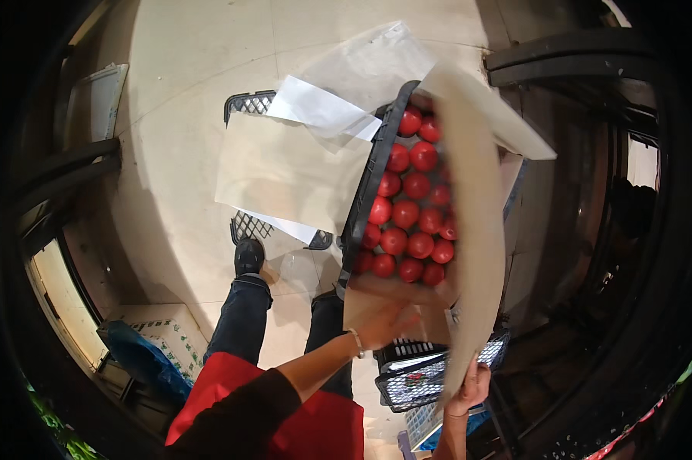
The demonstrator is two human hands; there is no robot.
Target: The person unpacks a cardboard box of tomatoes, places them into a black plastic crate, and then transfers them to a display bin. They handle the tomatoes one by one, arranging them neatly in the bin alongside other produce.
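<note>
My right hand (472, 384) grips the lower end of a large beige paper or cardboard sheet (477, 230), which stands curved and blurred along the right side of a black plastic crate (375, 167). Several rows of red tomatoes (417, 185) fill the crate, and the sheet hides those on the right. Over the crate's near end, my left hand (387, 323), with a bracelet at the wrist, is blurred with fingers spread. Just beneath it is a brown paper or cardboard piece (363, 310); whether they touch is unclear.
Left of the crate, a beige sheet (291, 172) and white paper (317, 106) cover a black mesh crate (251, 103) on the tiled floor. Black baskets (412, 382) stand near my right hand. A white box (162, 328) with blue plastic (144, 356) is lower left.
</note>
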